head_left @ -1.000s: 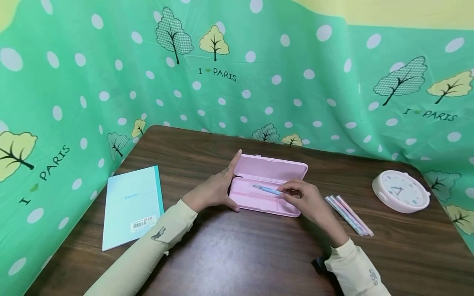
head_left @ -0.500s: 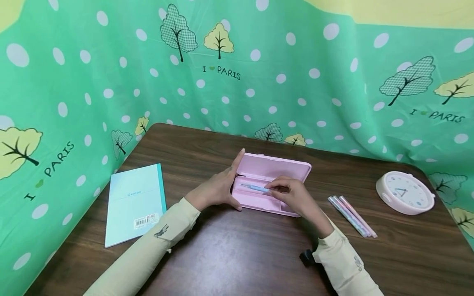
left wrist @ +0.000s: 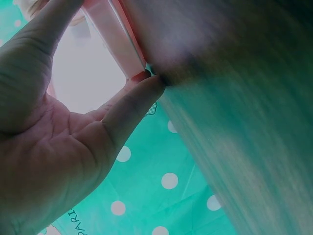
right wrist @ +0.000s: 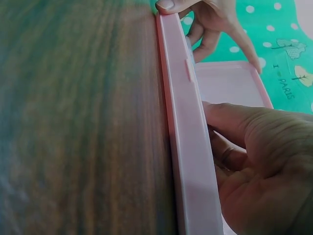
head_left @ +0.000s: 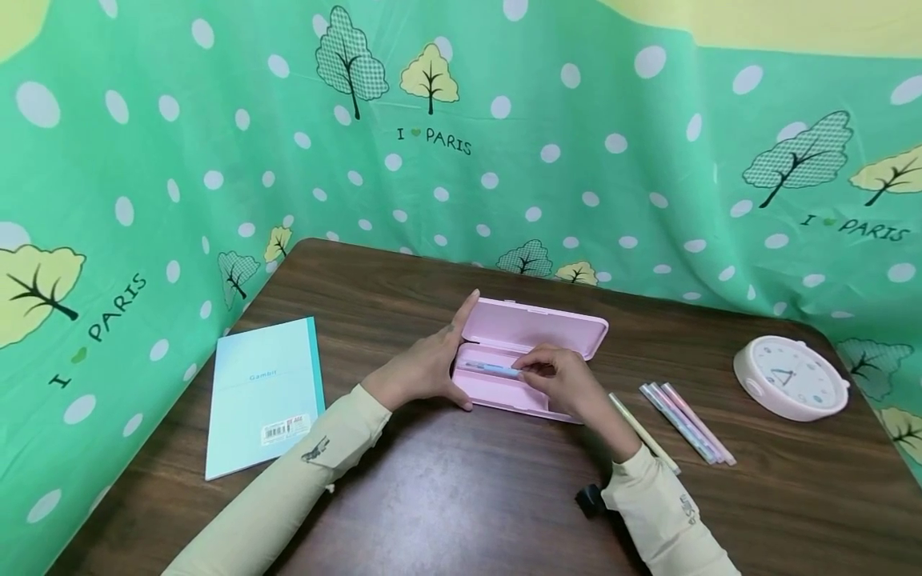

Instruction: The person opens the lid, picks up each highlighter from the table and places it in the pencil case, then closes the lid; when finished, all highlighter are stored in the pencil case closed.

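Observation:
A pink pencil case (head_left: 504,394) lies with its lid raised on the table. My left hand (head_left: 425,364) grips its left end, thumb at the front corner and a finger stretched up to the lid; the left wrist view shows the thumb (left wrist: 132,105) against the case's end. With fingertips and thumb, my right hand (head_left: 565,380) pinches a light blue pen (head_left: 490,369) low inside the case, in the long compartment nearer the hinge. In the right wrist view the case's front wall (right wrist: 188,127) hides most of that pen.
Right of the case lie a pale yellow pen (head_left: 644,432), partly behind my right forearm, and several pastel pens (head_left: 684,424) side by side. Further right is a pink and white clock (head_left: 792,378). A light blue notebook (head_left: 262,400) lies at left. A green curtain (head_left: 461,200) hangs behind the table.
My right hand has moved left and lower into the case with the blue pen. The yellow pen now shows beside my right forearm. My left hand keeps its hold.

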### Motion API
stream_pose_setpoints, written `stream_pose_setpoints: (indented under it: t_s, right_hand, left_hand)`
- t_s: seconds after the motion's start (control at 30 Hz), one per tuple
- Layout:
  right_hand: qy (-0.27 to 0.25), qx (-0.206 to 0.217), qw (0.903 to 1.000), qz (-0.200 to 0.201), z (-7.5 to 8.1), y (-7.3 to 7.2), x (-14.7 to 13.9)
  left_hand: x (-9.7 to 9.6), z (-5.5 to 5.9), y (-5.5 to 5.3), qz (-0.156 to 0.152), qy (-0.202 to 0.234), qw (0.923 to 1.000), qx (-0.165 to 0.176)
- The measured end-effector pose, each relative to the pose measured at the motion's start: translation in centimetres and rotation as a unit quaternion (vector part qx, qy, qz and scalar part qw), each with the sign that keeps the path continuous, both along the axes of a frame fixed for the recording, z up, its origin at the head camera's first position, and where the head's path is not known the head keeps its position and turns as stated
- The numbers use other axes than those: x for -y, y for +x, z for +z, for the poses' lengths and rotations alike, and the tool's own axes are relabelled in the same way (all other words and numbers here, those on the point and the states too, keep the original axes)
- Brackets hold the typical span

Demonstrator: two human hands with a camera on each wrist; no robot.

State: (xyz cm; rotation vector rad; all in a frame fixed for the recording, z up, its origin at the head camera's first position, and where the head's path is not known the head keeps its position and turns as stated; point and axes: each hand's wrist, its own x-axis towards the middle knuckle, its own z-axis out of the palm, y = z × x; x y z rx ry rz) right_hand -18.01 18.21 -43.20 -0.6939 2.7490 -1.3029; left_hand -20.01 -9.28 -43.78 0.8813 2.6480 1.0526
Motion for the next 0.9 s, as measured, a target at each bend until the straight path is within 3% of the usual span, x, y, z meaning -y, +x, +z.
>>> stream_pose_setpoints:
  t_s: [0.07,0.13,0.37,0.47,0.53,0.57,0.7,0.9]
  right_hand:
    - [0.009,-0.008,0.9999,0.001,0.0,0.0,0.0]
    - [0.019,-0.016,0.9997,0.006,0.1,0.0,-0.1]
    - [0.037,-0.014,0.9987,0.033,0.3,0.1,0.0]
    - [0.038,-0.023,0.9985,0.031,0.4,0.1,0.0]
    - [0.034,-0.032,0.9988,0.018,0.4,0.2,-0.1]
    - [0.029,-0.036,0.9989,0.010,0.5,0.2,-0.1]
    - [0.008,-0.038,0.9991,-0.020,1.0,0.3,-0.7]
    - [0.000,-0.029,0.9977,-0.061,1.6,1.0,-2.1]
  left_hand:
    - [0.0,-0.7,-0.4,0.000,-0.002,1.0000,-0.007]
    - [0.0,-0.7,-0.5,0.002,-0.003,1.0000,-0.004]
    - [-0.2,1.3,0.7,0.003,-0.010,0.9999,0.006]
    - [-0.3,1.5,0.8,0.004,-0.013,0.9999,0.010]
    - [-0.3,1.2,0.7,0.004,-0.013,0.9999,0.009]
    - [-0.3,0.4,0.3,0.003,-0.013,0.9999,-0.001]
    - [-0.2,-1.1,-0.5,0.007,-0.016,0.9997,-0.017]
    - [-0.4,1.3,0.8,0.010,-0.014,0.9998,0.013]
